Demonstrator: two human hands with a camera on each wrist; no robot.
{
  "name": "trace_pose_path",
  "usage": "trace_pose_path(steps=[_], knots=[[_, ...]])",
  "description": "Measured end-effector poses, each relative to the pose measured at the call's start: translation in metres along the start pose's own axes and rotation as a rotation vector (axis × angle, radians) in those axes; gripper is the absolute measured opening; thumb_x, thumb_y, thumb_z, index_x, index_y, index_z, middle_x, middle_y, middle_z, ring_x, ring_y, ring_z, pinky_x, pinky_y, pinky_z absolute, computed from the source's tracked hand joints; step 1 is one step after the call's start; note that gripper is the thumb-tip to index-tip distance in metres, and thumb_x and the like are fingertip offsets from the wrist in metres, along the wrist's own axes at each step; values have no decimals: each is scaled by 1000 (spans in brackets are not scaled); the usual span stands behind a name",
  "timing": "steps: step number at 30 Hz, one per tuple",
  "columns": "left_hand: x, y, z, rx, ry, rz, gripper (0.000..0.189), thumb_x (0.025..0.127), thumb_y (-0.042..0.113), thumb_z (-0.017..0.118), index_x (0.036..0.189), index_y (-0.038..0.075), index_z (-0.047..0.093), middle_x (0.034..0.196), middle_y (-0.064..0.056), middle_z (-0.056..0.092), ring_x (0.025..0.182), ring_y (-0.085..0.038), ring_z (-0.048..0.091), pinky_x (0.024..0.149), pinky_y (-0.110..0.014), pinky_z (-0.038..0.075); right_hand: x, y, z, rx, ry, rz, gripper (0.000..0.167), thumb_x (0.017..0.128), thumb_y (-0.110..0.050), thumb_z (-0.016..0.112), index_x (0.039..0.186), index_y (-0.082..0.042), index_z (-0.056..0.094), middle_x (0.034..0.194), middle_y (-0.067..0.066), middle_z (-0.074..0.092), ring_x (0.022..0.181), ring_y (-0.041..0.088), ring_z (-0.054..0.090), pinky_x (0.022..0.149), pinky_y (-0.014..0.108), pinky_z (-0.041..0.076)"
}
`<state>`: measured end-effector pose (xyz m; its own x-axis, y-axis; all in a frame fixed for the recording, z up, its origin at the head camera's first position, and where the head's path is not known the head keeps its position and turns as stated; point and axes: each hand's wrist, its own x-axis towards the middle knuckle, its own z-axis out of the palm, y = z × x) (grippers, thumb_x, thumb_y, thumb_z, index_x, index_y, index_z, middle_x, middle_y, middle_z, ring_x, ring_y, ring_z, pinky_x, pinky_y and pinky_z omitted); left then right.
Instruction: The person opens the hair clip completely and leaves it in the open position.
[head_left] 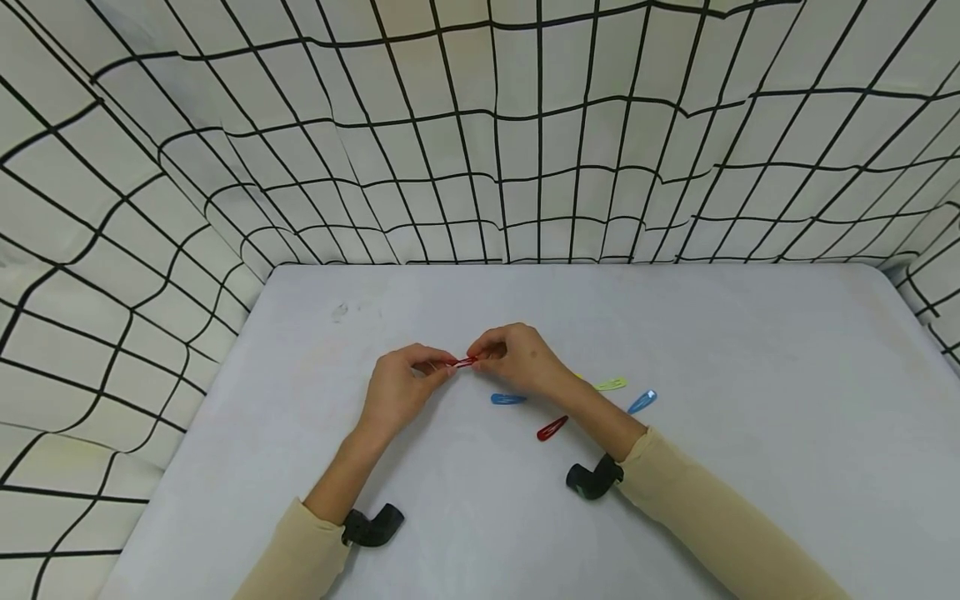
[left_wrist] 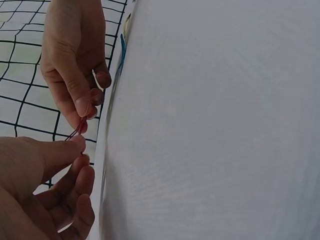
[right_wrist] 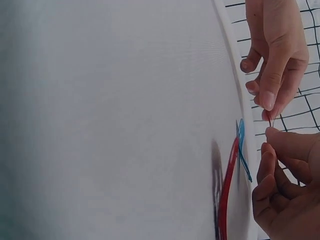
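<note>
Between both hands, raised off the table, is a red snap hair clip (head_left: 465, 362). My left hand (head_left: 399, 387) pinches its left end between thumb and index finger. The other end is pinched by the thumb and index finger of my right hand (head_left: 521, 358). In the left wrist view the thin red clip (left_wrist: 79, 128) looks spread apart, and its two ends are covered by fingertips. Below the right hand lie a blue hair clip (head_left: 507, 399) and a second red hair clip (head_left: 552, 428), the latter partly behind the forearm.
Beyond the right forearm lie a yellow-green hair clip (head_left: 611, 384) and another blue clip (head_left: 642, 402). The white table (head_left: 750, 350) ends at a white wall with black netting (head_left: 517, 179). Black wrist cameras (head_left: 373, 527) jut from both sleeves.
</note>
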<state>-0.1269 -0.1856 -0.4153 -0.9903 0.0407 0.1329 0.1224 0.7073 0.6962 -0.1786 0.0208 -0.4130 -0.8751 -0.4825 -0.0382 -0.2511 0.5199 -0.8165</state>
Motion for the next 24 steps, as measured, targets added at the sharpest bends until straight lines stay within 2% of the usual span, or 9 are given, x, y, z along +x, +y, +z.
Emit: trace_pose_path(steps=[10, 17, 24], knots=[[0, 1, 1, 46, -51, -50, 11, 89, 11, 80, 99, 15, 83, 84, -4, 75, 79, -17, 65, 68, -24, 45, 0, 1, 1, -10, -40, 14, 12, 93, -13, 79, 105, -12, 80, 94, 0, 76, 84, 9, 64, 80, 22, 52], [0, 3, -2, 81, -80, -77, 10, 90, 15, 80, 100, 15, 82, 87, -3, 77, 79, -17, 66, 65, -26, 47, 2, 1, 1, -2, -58, -3, 13, 93, -11, 78, 106, -10, 80, 94, 1, 76, 82, 9, 65, 78, 21, 51], [0, 2, -3, 88, -103, -83, 10, 90, 17, 81, 100, 15, 82, 89, -3, 78, 80, -16, 67, 68, -28, 49, 4, 2, 2, -43, -79, -14, 14, 93, -13, 79, 106, -10, 80, 99, 2, 76, 82, 10, 63, 75, 21, 49]])
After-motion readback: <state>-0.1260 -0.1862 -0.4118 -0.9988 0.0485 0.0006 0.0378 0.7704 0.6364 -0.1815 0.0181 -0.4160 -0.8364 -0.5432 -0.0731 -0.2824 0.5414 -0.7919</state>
